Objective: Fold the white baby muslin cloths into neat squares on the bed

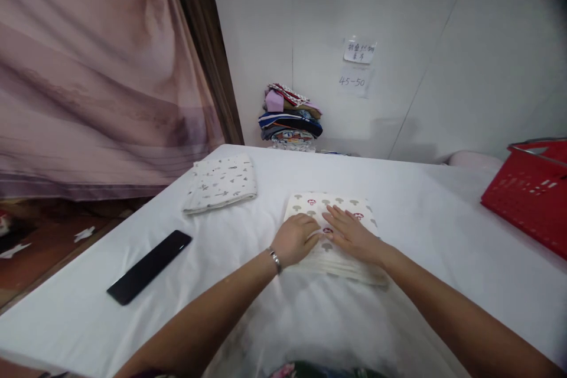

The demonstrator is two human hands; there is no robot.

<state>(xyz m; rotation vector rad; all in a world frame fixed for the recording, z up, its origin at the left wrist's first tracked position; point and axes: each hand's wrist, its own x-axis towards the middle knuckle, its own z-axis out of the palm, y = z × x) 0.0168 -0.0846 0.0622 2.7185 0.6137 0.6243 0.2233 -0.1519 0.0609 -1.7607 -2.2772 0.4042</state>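
Note:
A folded cream cloth (336, 263) printed with grey and red mushrooms lies in front of me on the white-covered table (221, 266). My left hand (295, 239) rests on its left part, fingers bent a little and not gripping. Flat on the middle of the cloth lies my right hand (352, 233), with its fingers stretched out. The two thumbs nearly meet. Both hands cover part of the print. Farther left is a second folded cloth (224, 183), white with small dark motifs.
A black phone (149, 267) lies on the table's left side. At the right edge stands a red basket (531, 189). Behind the table's far edge is a stack of folded fabrics (290, 121). A pinkish curtain (97, 82) hangs at the left, and paper notes (359, 52) are on the wall.

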